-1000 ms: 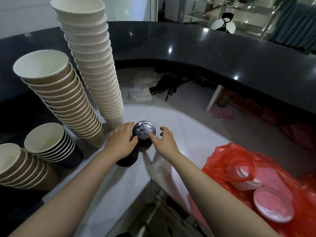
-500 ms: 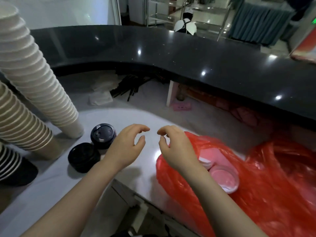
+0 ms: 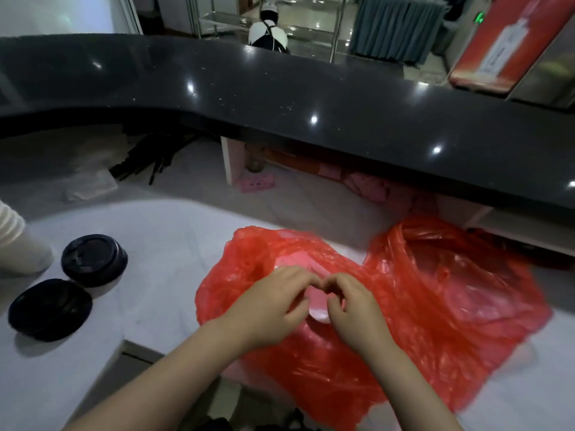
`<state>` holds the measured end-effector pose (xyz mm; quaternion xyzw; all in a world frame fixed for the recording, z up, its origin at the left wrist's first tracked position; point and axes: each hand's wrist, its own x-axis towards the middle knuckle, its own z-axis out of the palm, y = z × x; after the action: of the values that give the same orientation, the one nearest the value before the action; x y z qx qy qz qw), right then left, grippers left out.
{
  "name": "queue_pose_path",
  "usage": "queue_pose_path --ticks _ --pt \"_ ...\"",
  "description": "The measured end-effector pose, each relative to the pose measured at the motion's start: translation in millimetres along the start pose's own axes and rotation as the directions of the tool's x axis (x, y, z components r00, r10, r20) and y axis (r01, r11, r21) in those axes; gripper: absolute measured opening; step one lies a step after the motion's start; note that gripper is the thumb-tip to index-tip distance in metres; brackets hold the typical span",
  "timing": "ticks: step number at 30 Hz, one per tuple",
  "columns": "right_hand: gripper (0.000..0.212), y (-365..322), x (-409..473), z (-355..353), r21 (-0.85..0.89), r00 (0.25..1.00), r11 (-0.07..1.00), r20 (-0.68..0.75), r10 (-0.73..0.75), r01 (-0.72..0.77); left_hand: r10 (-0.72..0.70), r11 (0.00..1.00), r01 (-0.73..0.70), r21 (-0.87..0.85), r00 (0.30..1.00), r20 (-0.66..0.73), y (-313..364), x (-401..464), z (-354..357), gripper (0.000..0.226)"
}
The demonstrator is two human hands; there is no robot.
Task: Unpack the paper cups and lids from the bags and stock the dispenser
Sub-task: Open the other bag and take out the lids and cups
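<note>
- Both my hands are at the mouth of the red bag (image 3: 420, 293) on the white counter (image 3: 174, 231): left hand (image 3: 267, 309) and right hand (image 3: 351, 309), fingers curled and pinching the thin film apart.
- White lids (image 3: 317, 309) lie inside, between my hands.
- I judge the film soft and slippery, the lids light and bendable; I'd take them by the rim.
- Two black lids (image 3: 93, 259) sit well to the left.
</note>
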<state>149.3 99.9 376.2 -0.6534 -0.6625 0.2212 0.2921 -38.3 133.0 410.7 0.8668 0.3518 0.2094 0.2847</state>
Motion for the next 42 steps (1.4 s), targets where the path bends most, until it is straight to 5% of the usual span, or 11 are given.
queue_pose_path --ticks 8,16,20,29,35,39,42 --pt "0.072 32.3 -9.6 -2.2 -0.253 0.969 0.962 0.196 0.153 -0.101 -0.441 0.887 0.421 0.190 0.894 0.082 -25.7 14.6 18.3 0.062" --pt "0.104 36.1 1.0 12.2 -0.499 0.937 0.865 0.321 0.136 0.045 -0.559 0.827 0.539 0.163 0.818 0.137 -45.2 38.3 11.2 0.087" --pt "0.097 39.0 2.5 21.8 -0.559 0.934 0.823 0.338 0.117 0.099 -0.587 0.809 0.580 0.094 0.791 0.170 -53.4 43.0 7.2 0.094" --pt "0.060 44.6 4.1 -3.0 -0.166 0.949 0.984 0.292 0.117 -0.070 -0.601 0.790 0.613 0.016 0.768 0.222 -66.0 37.4 8.1 0.113" --pt "0.054 44.9 11.8 -9.4 0.066 0.952 0.971 0.221 0.212 -0.232 -0.581 0.798 0.602 -0.031 0.782 0.226 -70.2 33.5 13.1 0.114" --pt "0.017 40.9 22.5 5.3 0.279 0.944 0.904 0.168 0.286 -0.323 -0.578 0.799 0.601 -0.039 0.783 0.228 -72.9 33.1 16.1 0.115" --pt "0.014 38.0 26.1 17.4 0.310 0.922 0.869 0.149 0.357 -0.386 -0.602 0.766 0.636 -0.097 0.762 0.239 -76.6 31.5 18.0 0.122"
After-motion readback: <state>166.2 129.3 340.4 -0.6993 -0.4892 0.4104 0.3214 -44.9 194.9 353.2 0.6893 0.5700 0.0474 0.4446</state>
